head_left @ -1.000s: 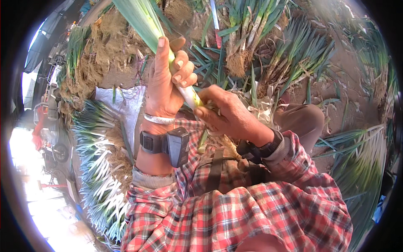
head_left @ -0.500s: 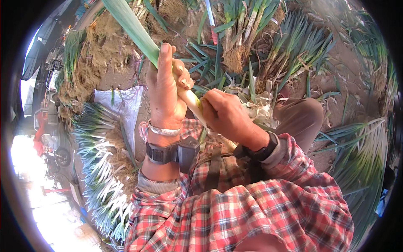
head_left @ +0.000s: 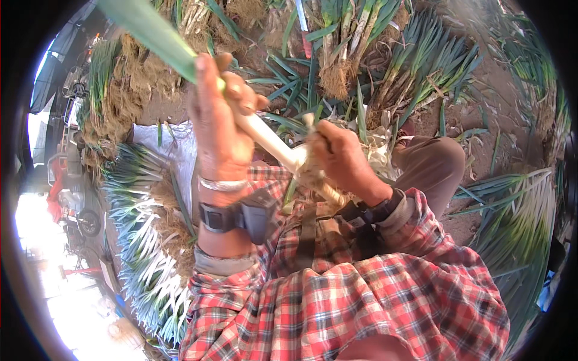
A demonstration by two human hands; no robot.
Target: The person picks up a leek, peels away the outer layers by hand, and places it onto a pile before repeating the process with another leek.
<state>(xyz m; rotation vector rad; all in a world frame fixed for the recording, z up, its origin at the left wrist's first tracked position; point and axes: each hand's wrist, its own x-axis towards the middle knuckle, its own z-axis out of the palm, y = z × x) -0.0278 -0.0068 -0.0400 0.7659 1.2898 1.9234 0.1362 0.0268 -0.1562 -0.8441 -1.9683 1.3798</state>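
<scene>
My left hand (head_left: 221, 120) is closed round the stem of a large green onion (head_left: 265, 137). The green onion slants from the upper left, where its broad green leaf is, down to its white end near my lap. My right hand (head_left: 346, 157) is closed in a pinch beside that lower end. A pale strip of outer skin (head_left: 310, 120) sticks up from its fingers, and more loose skin hangs below, slightly blurred. The white stem between my hands looks smooth and bare. The root end is partly hidden by my right hand and the skin.
A long row of green onions (head_left: 150, 259) with white stems lies at the left, beside a pale sheet (head_left: 183, 144). Rooted bunches (head_left: 340, 75) lie ahead, with a red-handled tool (head_left: 307, 45) among them. Another pile (head_left: 524, 222) lies at the right, past my bent knee (head_left: 436, 156).
My left hand has moved left with the green onion. My right hand has moved slightly right and down, drawing skin off the stem, which now shows whiter.
</scene>
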